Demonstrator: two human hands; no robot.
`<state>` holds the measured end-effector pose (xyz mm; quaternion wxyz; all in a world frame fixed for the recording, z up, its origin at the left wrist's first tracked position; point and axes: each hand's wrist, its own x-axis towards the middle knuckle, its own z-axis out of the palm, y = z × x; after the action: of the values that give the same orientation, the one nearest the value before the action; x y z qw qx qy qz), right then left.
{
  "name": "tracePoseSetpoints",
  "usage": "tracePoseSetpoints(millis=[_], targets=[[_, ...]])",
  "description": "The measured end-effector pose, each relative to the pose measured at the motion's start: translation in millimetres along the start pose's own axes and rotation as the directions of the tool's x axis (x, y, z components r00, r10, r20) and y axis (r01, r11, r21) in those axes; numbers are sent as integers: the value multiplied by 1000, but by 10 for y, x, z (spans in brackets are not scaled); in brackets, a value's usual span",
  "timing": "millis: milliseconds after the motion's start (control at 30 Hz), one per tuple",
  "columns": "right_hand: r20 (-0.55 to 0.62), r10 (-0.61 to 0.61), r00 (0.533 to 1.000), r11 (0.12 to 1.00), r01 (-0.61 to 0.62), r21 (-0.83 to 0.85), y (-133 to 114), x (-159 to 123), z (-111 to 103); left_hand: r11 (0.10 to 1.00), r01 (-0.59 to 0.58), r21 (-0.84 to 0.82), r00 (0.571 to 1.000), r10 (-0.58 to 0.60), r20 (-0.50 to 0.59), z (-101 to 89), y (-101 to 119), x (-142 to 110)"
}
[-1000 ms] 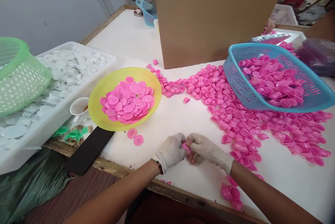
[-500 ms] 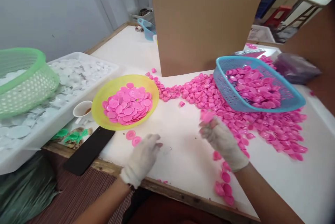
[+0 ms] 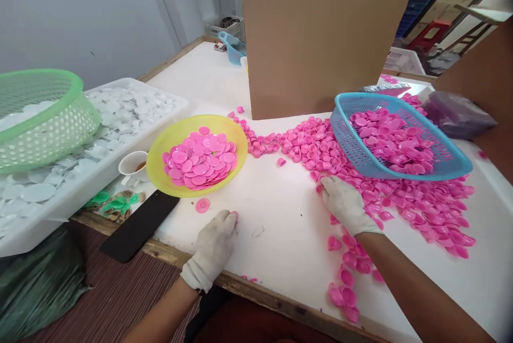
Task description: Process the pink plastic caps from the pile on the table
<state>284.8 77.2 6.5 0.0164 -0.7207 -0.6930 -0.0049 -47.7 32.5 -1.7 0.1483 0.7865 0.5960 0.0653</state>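
My left hand (image 3: 216, 244), in a white glove with bare fingertips, rests near the table's front edge with its fingers curled. A pink rim shows at its fingertips, apparently a pink disc (image 3: 234, 215) mostly hidden by the hand. A loose pink disc (image 3: 202, 205) lies flat just beyond it, before the yellow bowl (image 3: 160, 180) of pink discs. My right hand (image 3: 342, 204), gloved alike, is at the left edge of a heap of small pink cups (image 3: 312, 142). Its fingers are closed round a pink cup (image 3: 319, 188), partly hidden.
A blue basket (image 3: 401, 172) of pink cups stands on the heap. Behind rises a large cardboard box (image 3: 320, 38). To the left are a white tray (image 3: 160, 94) of white pieces, a green basket (image 3: 60, 118), a white cup (image 3: 128, 164) and a black phone-like slab (image 3: 140, 225).
One of two loose discs is gone from the table beside my left hand, whose fingers have curled. My right hand has lowered to the heap's edge. The view has shifted slightly.
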Motion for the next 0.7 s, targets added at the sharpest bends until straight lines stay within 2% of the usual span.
tracePoseSetpoints(millis=[67,100,133,200,267,300,333,467,567,633,700], targets=[[21,-35,999,988,32,153,-84,10,-35,974,33,-223,999,-41,-31,-53,64,26],[59,-50,997,953,30,302,-149,-14,-58,926,76,-370,996,-85,-10,-81,101,34],[127,-70,989,881,2,473,-229,-56,-78,836,137,-531,990,-134,45,-105,144,38],[299,-146,943,643,-139,753,-429,-182,-107,541,285,-791,958,-180,222,-128,250,34],[424,-227,876,432,-300,850,-639,-333,-115,247,397,-884,917,-135,375,-115,369,22],[453,-258,854,369,-346,863,-730,-404,-112,150,432,-889,901,-105,420,-98,425,16],[463,-277,842,329,-370,869,-806,-468,-106,90,458,-884,888,-85,452,-78,474,12],[452,-301,840,283,-374,883,-923,-618,-58,9,491,-871,866,-114,487,-12,578,10],[409,-277,870,338,-310,889,-894,-648,-20,-33,474,-880,872,-123,475,-1,571,7],[388,-254,886,367,-283,886,-880,-654,0,-118,488,-865,862,-91,499,-1,551,-4],[365,-246,898,371,-261,891,-886,-658,24,-243,543,-804,830,15,557,2,532,-21]])
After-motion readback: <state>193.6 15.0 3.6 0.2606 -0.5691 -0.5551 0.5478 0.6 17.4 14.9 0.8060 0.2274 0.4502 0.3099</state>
